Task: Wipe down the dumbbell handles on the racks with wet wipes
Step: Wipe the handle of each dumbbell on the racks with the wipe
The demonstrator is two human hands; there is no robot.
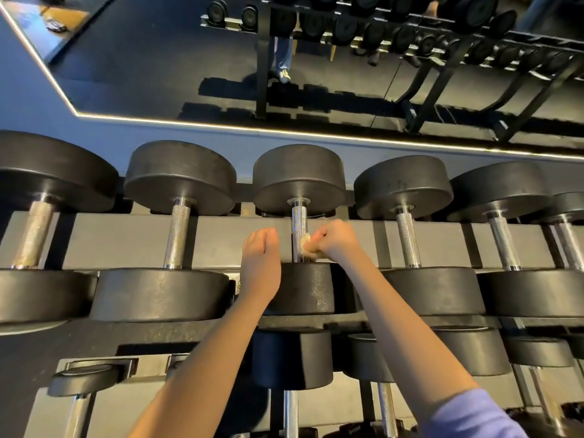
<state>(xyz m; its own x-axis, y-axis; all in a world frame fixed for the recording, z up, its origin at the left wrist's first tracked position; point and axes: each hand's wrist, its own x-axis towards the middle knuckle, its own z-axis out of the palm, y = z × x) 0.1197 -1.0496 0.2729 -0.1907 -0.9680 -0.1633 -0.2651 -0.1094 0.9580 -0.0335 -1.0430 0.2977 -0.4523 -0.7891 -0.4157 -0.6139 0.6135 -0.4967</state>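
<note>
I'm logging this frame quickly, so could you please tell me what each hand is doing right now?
Left hand: open, holding nothing.
Right hand: closed on the wet wipe, against the dumbbell handle.

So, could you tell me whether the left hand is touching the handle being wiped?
Apart: the head view shows rack beam between the left hand and the dumbbell handle; only the wet wipe in the right hand meets it.
</note>
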